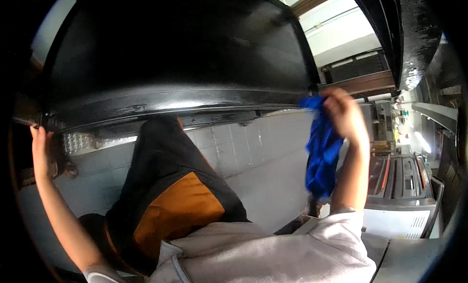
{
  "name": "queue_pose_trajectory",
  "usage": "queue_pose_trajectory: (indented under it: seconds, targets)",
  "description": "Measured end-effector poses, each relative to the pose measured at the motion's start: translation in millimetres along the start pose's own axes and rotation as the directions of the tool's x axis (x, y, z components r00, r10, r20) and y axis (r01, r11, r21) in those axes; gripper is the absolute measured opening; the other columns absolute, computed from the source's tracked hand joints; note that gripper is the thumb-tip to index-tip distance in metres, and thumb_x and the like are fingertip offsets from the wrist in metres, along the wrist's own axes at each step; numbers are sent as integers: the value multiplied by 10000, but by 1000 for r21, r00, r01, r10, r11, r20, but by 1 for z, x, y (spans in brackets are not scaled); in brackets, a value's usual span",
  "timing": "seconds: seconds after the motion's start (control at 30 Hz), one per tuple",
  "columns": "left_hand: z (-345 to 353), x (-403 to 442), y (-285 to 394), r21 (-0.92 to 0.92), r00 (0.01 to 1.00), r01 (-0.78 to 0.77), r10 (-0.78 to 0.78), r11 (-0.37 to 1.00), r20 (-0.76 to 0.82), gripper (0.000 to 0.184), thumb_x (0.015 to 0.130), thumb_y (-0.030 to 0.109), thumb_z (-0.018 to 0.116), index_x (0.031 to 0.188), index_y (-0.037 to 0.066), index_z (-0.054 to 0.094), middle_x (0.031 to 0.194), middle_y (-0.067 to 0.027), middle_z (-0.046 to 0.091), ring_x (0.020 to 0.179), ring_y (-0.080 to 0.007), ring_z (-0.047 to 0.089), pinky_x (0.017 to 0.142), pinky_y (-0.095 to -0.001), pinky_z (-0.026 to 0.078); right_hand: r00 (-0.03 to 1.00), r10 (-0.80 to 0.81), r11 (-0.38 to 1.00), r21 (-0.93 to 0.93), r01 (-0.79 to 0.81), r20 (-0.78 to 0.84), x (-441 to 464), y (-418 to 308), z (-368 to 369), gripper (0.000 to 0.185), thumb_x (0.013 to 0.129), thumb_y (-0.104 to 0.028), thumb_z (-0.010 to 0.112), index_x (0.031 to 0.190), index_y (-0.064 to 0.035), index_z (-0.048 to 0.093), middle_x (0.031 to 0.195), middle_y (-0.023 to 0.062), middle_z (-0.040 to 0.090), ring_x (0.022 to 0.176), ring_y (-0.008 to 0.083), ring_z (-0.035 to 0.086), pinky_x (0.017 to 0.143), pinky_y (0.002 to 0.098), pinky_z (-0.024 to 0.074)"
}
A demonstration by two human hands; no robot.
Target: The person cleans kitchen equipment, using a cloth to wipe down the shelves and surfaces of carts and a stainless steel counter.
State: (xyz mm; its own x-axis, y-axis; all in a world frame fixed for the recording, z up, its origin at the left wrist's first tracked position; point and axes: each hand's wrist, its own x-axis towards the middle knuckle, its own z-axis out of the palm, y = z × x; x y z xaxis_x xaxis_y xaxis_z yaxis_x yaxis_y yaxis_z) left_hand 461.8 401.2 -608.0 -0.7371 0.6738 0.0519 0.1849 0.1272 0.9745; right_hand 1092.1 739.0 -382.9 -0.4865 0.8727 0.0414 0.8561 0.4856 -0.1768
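Observation:
A large, glossy black panel with a thick front edge spans the space before me. At its far left corner is my left hand, fingers closed against the edge; part of the grip is hidden in shadow. My right hand, slightly blurred, is by the panel's right corner. Its fingers are closed on a bunched blue cloth. Most of the cloth hangs below the hand, and its upper end reaches the panel's edge.
Below the panel lies a grey tiled floor, with my dark trousers and their orange patch in front. A grey and white machine stands at right. Black beams rise at upper right, near a bright window.

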Motion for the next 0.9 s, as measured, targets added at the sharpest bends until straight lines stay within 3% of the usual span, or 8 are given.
queue_pose_trajectory:
  seconds: [0.1,0.3,0.43,0.57,0.6,0.7,0.83,0.9]
  targets:
    - [-10,4,-10,135,999,-18,14,991,35,726,983,510,538,1505,52,326,1458,-78,400,1304,-187,404,1076,-378,353,847,-55,997,20,77,-529,55,12,-9,439,938,-325,673,1204,22,634,1153,227,676,1056,346,656,923,421,495]
    - [34,-13,15,-91,1000,-29,28,995,-6,780,950,553,564,1498,74,284,1474,-87,392,1373,-216,328,1158,-368,209,962,180,911,403,-85,-205,169,77,155,718,884,-463,666,1400,15,518,1403,279,526,1394,363,420,1135,413,342]
    - [51,-11,18,-91,997,-82,81,992,-15,1245,868,687,598,1531,-29,-175,1615,-267,122,1511,-300,106,1211,-361,92,898,-435,877,-259,404,-74,350,169,202,502,879,-334,569,1312,-89,633,1332,248,595,1270,404,540,1089,422,406]
    - [59,-17,35,-140,988,-149,142,979,-56,1229,861,663,637,1549,18,-151,1601,-253,169,1501,-290,140,1202,-353,134,995,-86,925,374,63,44,379,-150,190,604,868,-359,594,1366,-19,567,1228,211,665,1119,326,641,1012,407,446]
    - [55,-15,31,-144,983,-183,181,972,-29,1135,913,639,569,1558,29,-137,1618,-193,146,1499,-255,125,1202,-346,114,962,-206,948,209,241,-178,381,-213,210,636,857,-398,600,1396,-64,554,1224,198,672,1092,315,652,1004,410,445]
    - [55,-12,12,-141,984,-178,172,974,-48,942,1012,567,437,1571,49,-117,1633,-128,135,1491,-226,133,1203,-345,104,823,-562,771,410,487,79,296,-395,191,534,830,-303,634,1323,-96,625,1280,185,644,1149,329,635,990,386,478]
    - [54,-7,25,-275,1000,-8,6,961,-9,995,955,739,319,1578,80,-92,1619,-219,179,1510,-313,157,1212,-360,124,311,-932,244,311,918,-186,174,-462,233,436,788,-168,609,1200,-38,675,1213,211,657,1145,371,618,1010,416,484]
    - [47,0,16,-217,1000,-27,26,976,-8,956,969,723,290,1583,81,-62,1632,-200,148,1517,-296,127,1219,-358,100,510,-860,477,325,817,-22,120,-462,203,376,782,-99,569,1132,-30,689,1160,201,669,1129,385,606,992,443,486]
